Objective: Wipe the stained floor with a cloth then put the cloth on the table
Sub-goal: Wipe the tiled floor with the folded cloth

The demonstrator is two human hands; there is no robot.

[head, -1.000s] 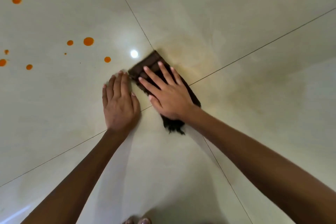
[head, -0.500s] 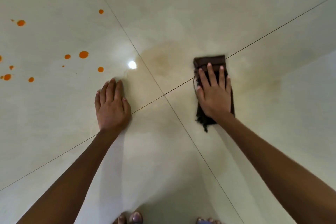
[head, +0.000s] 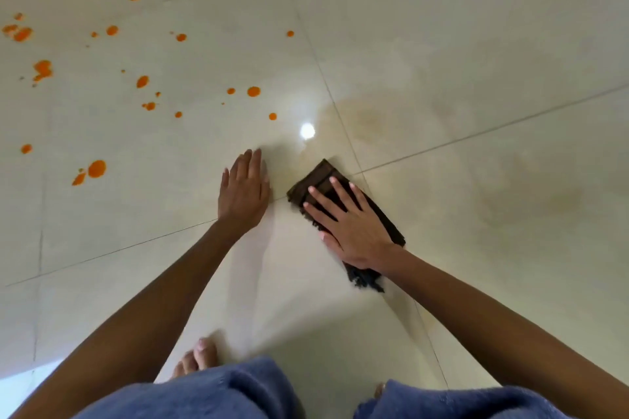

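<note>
A dark brown folded cloth (head: 315, 182) lies on the cream tiled floor (head: 476, 44) near a tile joint. My right hand (head: 347, 224) presses flat on the cloth, fingers spread. My left hand (head: 243, 192) rests flat on the bare tile just left of the cloth, fingers together. Several orange stain drops (head: 253, 91) dot the floor to the upper left, the nearest a hand's length beyond my left hand. A pale brownish smear (head: 367, 116) spreads over the tiles beyond and right of the cloth. No table is in view.
My knees in blue fabric (head: 218, 391) and bare toes (head: 200, 355) fill the bottom edge. A bright light reflection (head: 307, 130) shines on the tile just beyond the hands. More orange drops (head: 97, 168) lie at far left and along the top.
My right hand slid the cloth to the right, then back left next to my left hand. The view has pulled back, showing more stains and my knees.
</note>
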